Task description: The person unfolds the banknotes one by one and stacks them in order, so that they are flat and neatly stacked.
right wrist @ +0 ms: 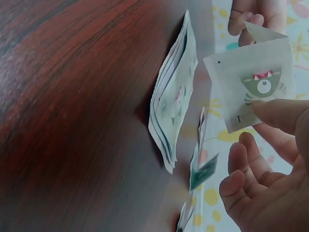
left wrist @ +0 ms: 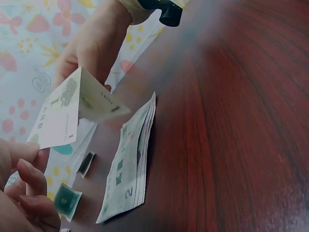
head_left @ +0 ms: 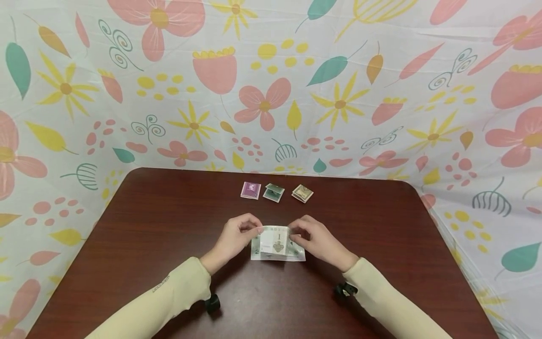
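Observation:
A creased paper note marked 1 (head_left: 274, 239) is held up between both hands, bent along a fold in the left wrist view. My left hand (head_left: 237, 234) pinches its left end between thumb and fingers. The right hand (head_left: 323, 241) pinches the other end, its thumb (right wrist: 282, 113) over a printed one-eyed green figure. Below the held note (left wrist: 55, 118), a small stack of notes (left wrist: 124, 176) lies on the table, the top one marked 2. Its layered, slightly curled edges (right wrist: 164, 92) show in the right wrist view.
Three small folded notes lie in a row near the table's far edge: a purple one (head_left: 251, 190), a green one (head_left: 274, 192) and a yellow-brown one (head_left: 302, 193). A flower-patterned cloth (head_left: 262, 61) hangs behind the dark wooden table (head_left: 139, 235) and along its sides.

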`<action>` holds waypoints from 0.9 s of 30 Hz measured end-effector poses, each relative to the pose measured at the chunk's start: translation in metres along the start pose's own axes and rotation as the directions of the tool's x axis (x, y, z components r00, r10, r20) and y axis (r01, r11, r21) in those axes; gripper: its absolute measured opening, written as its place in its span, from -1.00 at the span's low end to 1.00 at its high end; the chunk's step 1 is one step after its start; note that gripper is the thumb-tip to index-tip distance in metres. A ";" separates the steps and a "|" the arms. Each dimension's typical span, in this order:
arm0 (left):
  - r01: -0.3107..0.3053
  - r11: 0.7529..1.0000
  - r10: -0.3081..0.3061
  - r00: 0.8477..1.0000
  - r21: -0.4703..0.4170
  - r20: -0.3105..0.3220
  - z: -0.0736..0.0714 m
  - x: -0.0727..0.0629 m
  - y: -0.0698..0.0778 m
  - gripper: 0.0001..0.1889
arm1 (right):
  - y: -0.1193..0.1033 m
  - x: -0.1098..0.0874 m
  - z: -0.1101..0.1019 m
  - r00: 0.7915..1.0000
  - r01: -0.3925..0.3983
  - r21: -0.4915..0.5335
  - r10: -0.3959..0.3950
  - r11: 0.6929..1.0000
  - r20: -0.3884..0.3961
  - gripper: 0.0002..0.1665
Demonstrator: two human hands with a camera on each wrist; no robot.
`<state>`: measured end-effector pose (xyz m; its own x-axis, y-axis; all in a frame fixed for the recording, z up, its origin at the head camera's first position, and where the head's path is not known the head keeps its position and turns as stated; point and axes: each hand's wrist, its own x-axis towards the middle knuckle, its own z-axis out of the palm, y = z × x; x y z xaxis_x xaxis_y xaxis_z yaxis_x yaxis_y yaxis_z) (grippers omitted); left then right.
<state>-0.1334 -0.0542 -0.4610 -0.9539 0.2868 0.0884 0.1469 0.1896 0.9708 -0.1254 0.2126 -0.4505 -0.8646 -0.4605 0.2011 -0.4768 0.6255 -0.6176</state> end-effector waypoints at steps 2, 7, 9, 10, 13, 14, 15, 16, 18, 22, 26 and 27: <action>0.004 1.000 -0.004 1.000 0.011 -0.014 -0.002 0.000 -0.001 -0.95 | 0.001 -0.001 -0.001 1.000 -0.004 0.001 0.004 1.000 -0.010 -0.83; 0.022 0.998 -0.020 0.999 0.051 -0.041 -0.005 -0.001 -0.007 -0.93 | 0.005 -0.004 -0.005 0.999 -0.028 0.007 0.028 1.000 -0.026 -0.86; 0.027 0.998 -0.024 0.999 0.065 -0.049 -0.006 -0.002 -0.008 -0.94 | 0.006 -0.005 -0.006 0.999 -0.039 0.006 0.039 0.999 -0.029 -0.85; 0.025 0.997 -0.022 0.998 0.068 -0.051 -0.007 -0.002 -0.008 -0.95 | 0.007 -0.006 -0.007 0.998 -0.046 0.004 0.046 0.999 -0.030 -0.85; 0.019 0.997 -0.014 0.998 0.075 -0.058 -0.008 -0.003 -0.008 -0.95 | 0.010 -0.007 -0.008 0.998 -0.060 -0.006 0.059 0.998 -0.037 -0.85; 0.018 0.997 -0.013 0.998 0.079 -0.059 -0.008 -0.003 -0.009 -0.95 | 0.010 -0.007 -0.008 0.997 -0.065 -0.008 0.064 0.998 -0.040 -0.85; 0.017 0.996 -0.011 0.998 0.085 -0.062 -0.008 -0.004 -0.009 -0.95 | 0.010 -0.007 -0.007 0.996 -0.073 -0.011 0.073 0.997 -0.043 -0.85; 0.013 0.996 -0.007 0.998 0.091 -0.061 -0.009 -0.004 -0.010 -0.94 | 0.011 -0.007 -0.007 0.996 -0.082 -0.010 0.081 0.997 -0.046 -0.85; 0.006 0.993 0.001 0.998 0.114 -0.062 -0.009 -0.004 -0.011 -0.93 | 0.011 -0.007 -0.007 0.994 -0.098 -0.006 0.097 0.995 -0.054 -0.84; -0.039 0.982 0.050 0.997 0.186 -0.057 -0.009 -0.005 -0.015 -0.91 | 0.011 -0.008 -0.005 0.991 -0.110 0.034 0.112 0.993 -0.073 -0.79; -0.073 0.966 0.088 0.995 0.248 -0.050 -0.010 -0.006 -0.018 -0.93 | 0.010 -0.009 -0.004 0.988 -0.101 0.097 0.111 0.990 -0.105 -0.70; -0.077 0.964 0.091 0.995 0.254 -0.046 -0.010 -0.007 -0.018 -0.94 | 0.010 -0.009 -0.003 0.988 -0.101 0.106 0.113 0.989 -0.109 -0.70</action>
<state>-0.1324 -0.0689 -0.4774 -0.9475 0.2597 0.1865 0.2812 0.3991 0.8727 -0.1234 0.2251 -0.4558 -0.9249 -0.3155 0.2122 -0.3675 0.5988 -0.7116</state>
